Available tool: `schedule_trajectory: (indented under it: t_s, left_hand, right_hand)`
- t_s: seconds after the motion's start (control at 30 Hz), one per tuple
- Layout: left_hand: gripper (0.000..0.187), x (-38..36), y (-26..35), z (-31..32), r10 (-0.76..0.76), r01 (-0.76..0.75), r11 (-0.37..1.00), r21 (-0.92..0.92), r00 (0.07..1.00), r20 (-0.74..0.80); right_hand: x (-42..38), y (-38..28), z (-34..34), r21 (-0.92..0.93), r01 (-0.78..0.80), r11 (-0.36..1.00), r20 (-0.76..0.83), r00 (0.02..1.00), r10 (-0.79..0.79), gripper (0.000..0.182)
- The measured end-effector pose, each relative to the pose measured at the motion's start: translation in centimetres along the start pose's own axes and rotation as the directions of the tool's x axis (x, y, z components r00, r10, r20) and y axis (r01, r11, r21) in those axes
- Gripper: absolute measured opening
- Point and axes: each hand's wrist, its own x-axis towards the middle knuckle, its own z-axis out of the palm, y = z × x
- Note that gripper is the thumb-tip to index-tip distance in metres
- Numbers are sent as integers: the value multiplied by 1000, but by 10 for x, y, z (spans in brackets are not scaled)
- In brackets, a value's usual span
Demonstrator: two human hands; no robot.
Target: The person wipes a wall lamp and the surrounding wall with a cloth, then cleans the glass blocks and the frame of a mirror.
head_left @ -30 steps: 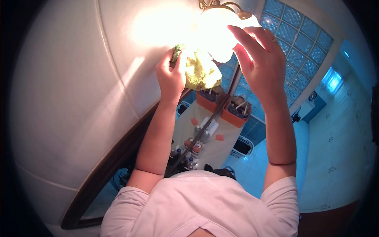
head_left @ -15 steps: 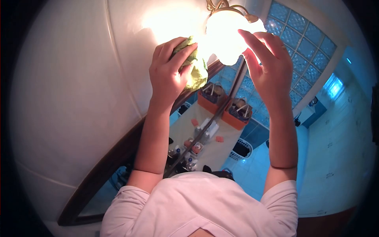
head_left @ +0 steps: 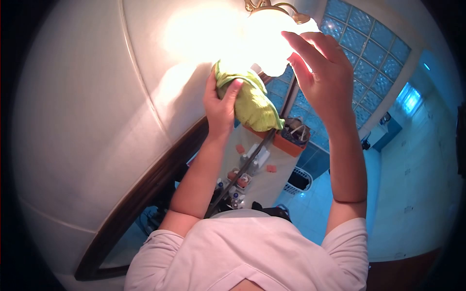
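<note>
My left hand [head_left: 222, 104] grips a yellow-green cloth [head_left: 255, 106], its thumb on top and a loose end hanging toward the right. The cloth is just below a brightly lit glass lampshade [head_left: 272, 48], and glare hides whether they touch. My right hand [head_left: 325, 68] is at the shade's right side, thumb and fingers curved against it. The exact contact of the fingertips is washed out by the light. The lamp's brass arm [head_left: 272, 7] shows at the top.
A dark wooden mirror frame [head_left: 141, 196] slants below my left arm. An orange basket [head_left: 291, 144] with items, a white laundry basket [head_left: 297, 182] and several bottles [head_left: 236, 196] are farther down. A glass-block window [head_left: 366, 48] is at upper right.
My left hand has moved down and right with the cloth, turning so more of the cloth hangs in view. My right hand keeps its place at the lampshade while the view shifts slightly.
</note>
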Motion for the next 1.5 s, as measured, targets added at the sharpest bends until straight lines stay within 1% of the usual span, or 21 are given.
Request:
schedule_trajectory:
  t_s: [0.07,0.17,0.2,0.3,0.43,0.5,0.53,0.67,0.7,0.73,0.8,0.87,0.9,0.93,0.97,1.13,1.23,1.27,1.3,1.4,1.5]
  left_hand:
    - [24,8,-2,8,-48,60,992,-109,993,107]
    - [17,20,-9,6,-25,21,999,27,986,162]
    - [13,22,-12,7,-35,40,999,-36,992,120]
    - [13,25,-14,5,26,-45,968,246,996,79]
    - [12,10,-14,7,75,-71,958,278,997,-2]
    - [12,1,-20,-1,92,-84,967,239,996,-20]
    - [12,-6,-20,-3,42,-33,983,180,998,-46]
    - [12,-39,-21,-14,-335,332,941,-68,942,-35]
    - [12,-52,-19,-13,-358,355,931,-82,933,-26]
    - [12,-62,-21,-12,-382,378,921,-97,924,-17]
    - [15,-77,-19,-8,-420,419,903,-91,907,16]
    - [18,-85,-23,-10,-406,404,911,-83,914,-4]
    - [19,-88,-25,-9,-397,395,915,-78,918,-12]
    - [24,-90,-23,-7,-404,403,913,-61,915,-11]
    - [24,-91,-24,-9,-414,414,909,-55,910,7]
    - [30,-95,-25,-18,-420,422,906,-29,906,52]
    - [37,-94,-25,-20,-438,448,892,-64,890,122]
    - [38,-94,-24,-18,-439,454,889,-64,883,164]
    - [38,-94,-23,-16,-440,460,886,-62,874,206]
    - [40,-91,-25,-18,-348,342,937,66,928,132]
    - [31,-84,-19,-13,-268,263,963,68,958,99]
  right_hand:
    - [0,0,0,-2,2,1000,1,1000,-2,30]
    - [-1,1,0,-12,7,1000,0,1000,-7,29]
    - [0,1,0,-11,10,1000,-2,1000,-10,29]
    - [0,1,1,-31,10,999,1,1000,-10,29]
    - [-2,4,1,-35,16,999,-20,1000,-16,31]
    - [-5,2,0,16,-38,999,28,999,37,43]
    - [-6,1,-1,39,-65,997,52,997,63,50]
    - [-35,-9,-13,52,-192,980,-118,973,196,58]
    - [-55,-15,-16,99,-226,969,-176,954,241,53]
    - [-83,-24,-11,147,-324,935,-175,921,347,45]
    - [-128,-55,6,480,-540,691,-22,780,625,38]
    - [-161,-81,30,583,-664,468,238,691,683,52]
    - [-179,-91,46,706,-659,259,361,649,670,67]
    - [-182,-104,55,824,-557,-108,487,596,639,73]
    - [-185,-109,58,802,-530,-275,579,576,577,72]
    - [-192,-111,72,753,-562,-342,647,539,539,56]
    - [-198,-118,80,775,-596,-209,583,549,598,51]
    - [-198,-121,82,814,-577,-74,479,593,648,44]
    - [-190,-123,80,845,-513,-149,474,591,653,42]
    - [-175,-128,76,867,-310,-389,497,575,650,37]
    - [-173,-132,89,925,-294,-240,367,530,764,37]
